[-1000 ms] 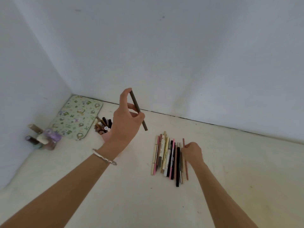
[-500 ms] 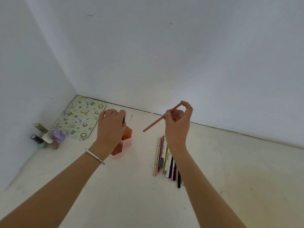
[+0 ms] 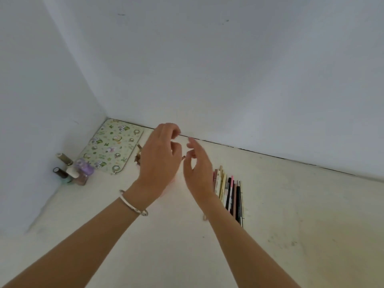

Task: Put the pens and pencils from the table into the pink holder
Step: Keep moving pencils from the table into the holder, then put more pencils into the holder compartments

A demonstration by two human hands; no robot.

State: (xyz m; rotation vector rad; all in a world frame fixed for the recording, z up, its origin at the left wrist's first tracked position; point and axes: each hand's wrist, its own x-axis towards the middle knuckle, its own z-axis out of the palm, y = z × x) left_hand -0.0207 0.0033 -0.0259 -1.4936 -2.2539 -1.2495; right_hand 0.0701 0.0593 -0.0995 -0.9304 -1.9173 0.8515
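My left hand hovers over the pink holder with loosely curled fingers and holds nothing. It hides nearly all of the holder; only a pale pink sliver shows under the palm. Brown pencil ends stick out to the left of that hand. My right hand is just to the right, fingers spread and empty. A small reddish tip shows between the two hands. A row of several pens and pencils lies side by side on the table, right of my right wrist.
A green patterned mat lies in the back left corner. Several small nail polish bottles stand against the left wall. White walls close the table at the back and left. The cream table surface stretches right.
My left hand no longer holds the dark pencil. My right hand lifted a reddish pencil from the row, carried it left to the holder, and is now empty beside my left hand.
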